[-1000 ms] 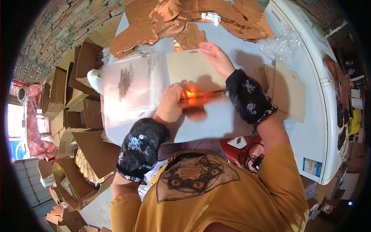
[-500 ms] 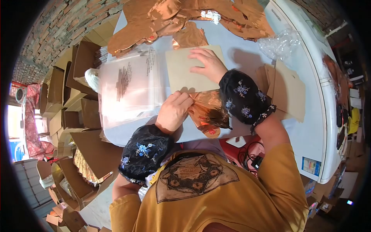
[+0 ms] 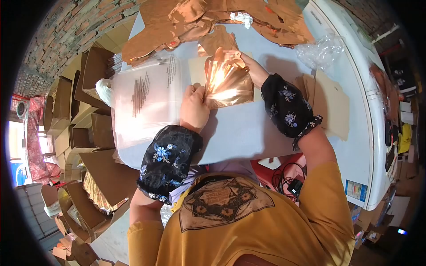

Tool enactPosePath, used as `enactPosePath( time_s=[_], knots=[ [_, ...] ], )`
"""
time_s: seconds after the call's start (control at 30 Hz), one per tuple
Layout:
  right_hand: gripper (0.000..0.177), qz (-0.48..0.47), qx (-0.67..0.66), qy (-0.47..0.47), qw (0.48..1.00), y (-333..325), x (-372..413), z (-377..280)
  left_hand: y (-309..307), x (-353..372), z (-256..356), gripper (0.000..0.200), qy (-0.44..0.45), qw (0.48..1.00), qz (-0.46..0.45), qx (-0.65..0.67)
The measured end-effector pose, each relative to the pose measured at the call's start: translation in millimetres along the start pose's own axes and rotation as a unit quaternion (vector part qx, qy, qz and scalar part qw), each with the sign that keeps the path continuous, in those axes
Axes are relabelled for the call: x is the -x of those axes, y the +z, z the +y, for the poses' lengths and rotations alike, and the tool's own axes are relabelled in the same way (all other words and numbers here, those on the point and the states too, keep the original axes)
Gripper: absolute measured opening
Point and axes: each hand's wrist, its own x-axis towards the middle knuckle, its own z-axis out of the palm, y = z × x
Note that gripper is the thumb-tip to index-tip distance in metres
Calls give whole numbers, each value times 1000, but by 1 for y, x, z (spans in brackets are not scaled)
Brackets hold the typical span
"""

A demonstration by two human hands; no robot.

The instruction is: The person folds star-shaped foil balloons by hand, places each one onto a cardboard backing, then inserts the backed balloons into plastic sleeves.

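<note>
Yellow shirt (image 3: 248,230) at bottom edge, black floral sleeves (image 3: 166,162) on both forearms. White table (image 3: 248,133) just beyond.

L hand (image 3: 194,108): fingers curled shut, pinching near-left edge of foil (image 3: 227,82). R hand (image 3: 248,66): reaches over from the right w/ fingers closed on foil's far edge; fingertips partly hidden behind the sheet. Foil = copper-coloured, creased, bright glare in the middle, held between both hands just above table centre, tilted up towards the camera. It covers most of a tan card (image 3: 197,71) lying flat; only the card's left strip shows.

Touching card's left side: stack of clear bags (image 3: 146,99) w/ dark print. R of the arms: cardboard pieces (image 3: 330,104) at table edge. Further out: crumpled plastic (image 3: 321,48) far right, and a heap of foil sheets (image 3: 199,17) across the far end. Open boxes (image 3: 95,75) on floor, left of table.
</note>
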Motion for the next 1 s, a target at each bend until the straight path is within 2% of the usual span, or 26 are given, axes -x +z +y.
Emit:
enactPosePath(
  time_s=[0.03,0.07,0.17,0.23,0.33,0.43,0.47,0.57,0.67,0.7,0.77,0.8,0.9,1.0],
  knots=[
    [33,-1,41,-40,998,-1,-1,3,0,-1,0,22,23,999,12,-18],
    [34,-1,81,-79,994,-3,-2,5,-1,-3,0,23,-5,1000,-11,-18],
    [48,-43,170,-117,978,-9,-5,3,-4,-9,2,25,-76,995,-64,-13],
    [50,-34,115,-92,988,-7,-5,3,-5,-12,3,26,-109,991,-75,1],
    [52,-22,92,-69,993,-2,-3,-2,0,-8,6,33,-94,995,29,18],
    [55,-21,93,-73,993,-2,-1,-1,-1,-2,15,40,-9,996,45,-74],
    [56,-22,92,-77,992,-2,-1,0,-2,1,19,35,73,981,59,-170],
    [53,-4,118,-86,989,-1,0,1,6,1,11,18,139,957,-20,-254],
    [44,40,119,-129,984,-2,-3,9,9,3,8,14,136,957,-14,-255],
    [44,69,223,-207,950,-5,-2,9,8,0,8,14,135,960,-15,-244],
    [45,130,413,-350,831,7,20,2,7,-1,6,13,147,964,5,-220],
    [56,70,420,-331,842,18,37,-2,7,-1,6,13,149,967,14,-207],
    [67,-42,679,-313,663,47,90,8,5,-2,5,11,133,975,-2,-181],
    [77,-46,692,-257,673,39,107,20,7,-6,-7,14,131,980,-6,-148]
  ],
)
